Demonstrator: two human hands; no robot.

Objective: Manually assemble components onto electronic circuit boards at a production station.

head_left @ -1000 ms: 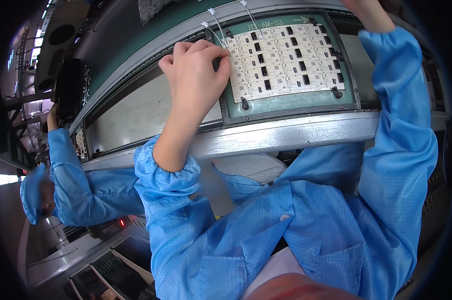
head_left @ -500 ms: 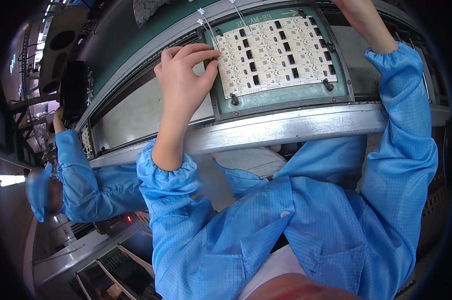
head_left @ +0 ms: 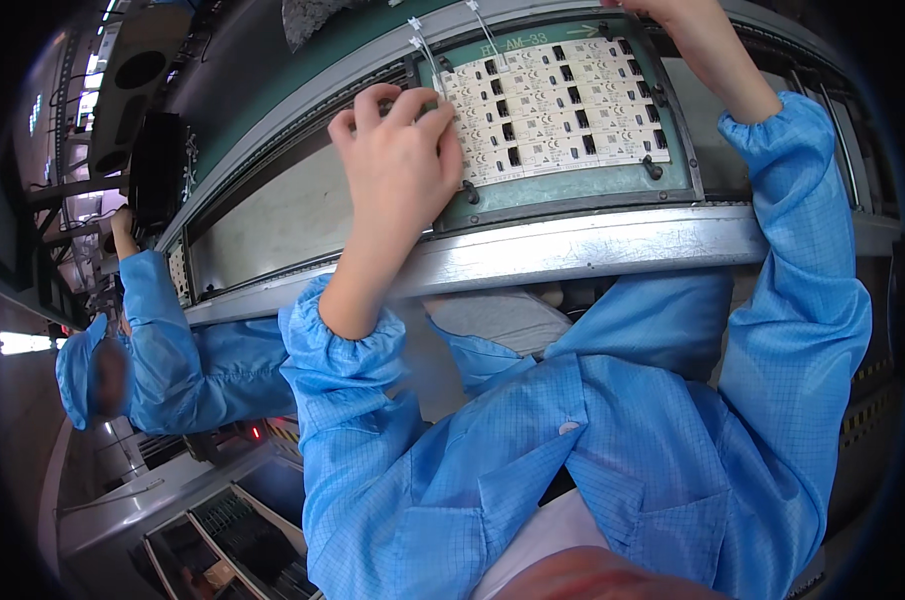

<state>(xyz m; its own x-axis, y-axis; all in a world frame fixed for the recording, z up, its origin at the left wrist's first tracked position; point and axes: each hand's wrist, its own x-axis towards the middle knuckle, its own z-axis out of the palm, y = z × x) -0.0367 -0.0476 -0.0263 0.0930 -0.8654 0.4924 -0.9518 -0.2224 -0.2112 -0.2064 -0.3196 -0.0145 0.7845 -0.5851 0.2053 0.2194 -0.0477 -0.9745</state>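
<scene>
A panel of white printed circuit boards with small black parts lies in a green fixture plate. My left hand is at the panel's left edge, fingers bent and closed near the lower end of a thin white wire. Whatever its fingertips grip is hidden. A second white wire stands up from the panel's upper left. Past the fixture's far right corner is my right hand, cut off by the upper edge, with fingers bent together; anything in them is out of sight.
Black clips sit around the panel. A metal rail runs along the conveyor's near side. At the left, a co-worker in a blue sleeve reaches toward the same line. A grey wrapped bundle lies at the far side.
My left hand has shifted slightly right over the panel's left edge, its fingers more curled. The right hand has come down and left, showing more of its fingers.
</scene>
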